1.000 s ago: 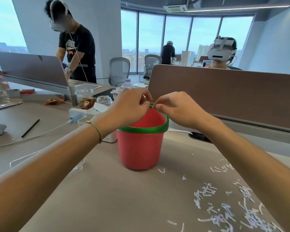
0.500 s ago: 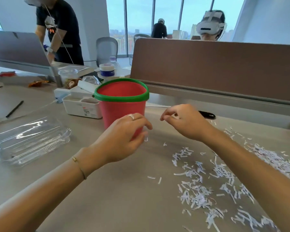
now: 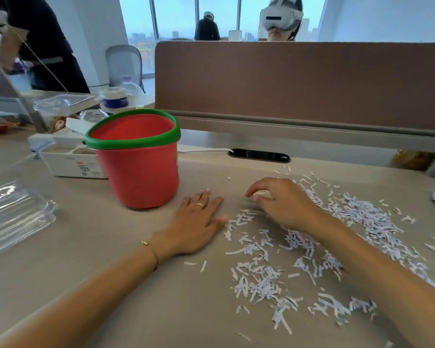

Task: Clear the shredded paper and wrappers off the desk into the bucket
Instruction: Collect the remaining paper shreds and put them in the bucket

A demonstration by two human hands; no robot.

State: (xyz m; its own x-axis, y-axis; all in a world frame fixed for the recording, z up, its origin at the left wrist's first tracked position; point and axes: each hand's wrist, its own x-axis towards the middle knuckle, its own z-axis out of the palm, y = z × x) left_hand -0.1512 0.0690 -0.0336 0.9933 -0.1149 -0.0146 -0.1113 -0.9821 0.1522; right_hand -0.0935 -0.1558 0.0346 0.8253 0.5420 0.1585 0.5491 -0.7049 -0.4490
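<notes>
In the middle of the surface [image 3: 91, 285], the left hand [image 3: 194, 224] lies flat with its fingers straight and spread, palm down. It holds nothing. A ring sits on one finger and a thin gold bracelet [image 3: 148, 249] is on the wrist. The left fingertips are just beside the bottom of the bucket [image 3: 138, 169].

The right hand [image 3: 281, 204] is near the left one. Its fingers are curled down like a claw over the edge of the shredded paper [image 3: 299, 249]. I cannot tell if it has any bits pinched.

The shredded paper is spread over the right part of the surface, under and around the right arm. A few loose bits lie close to the left hand.

The bucket is red with a green rim. It stands upright, behind and to the left of the hands.

A clear plastic box [image 3: 13, 217] lies at the left edge. A white box [image 3: 70, 162] sits behind the bucket on the left, touching or just beside it. A brown divider wall [image 3: 299, 81] runs across the back. A person with a white headset [image 3: 281, 16] sits behind it.
</notes>
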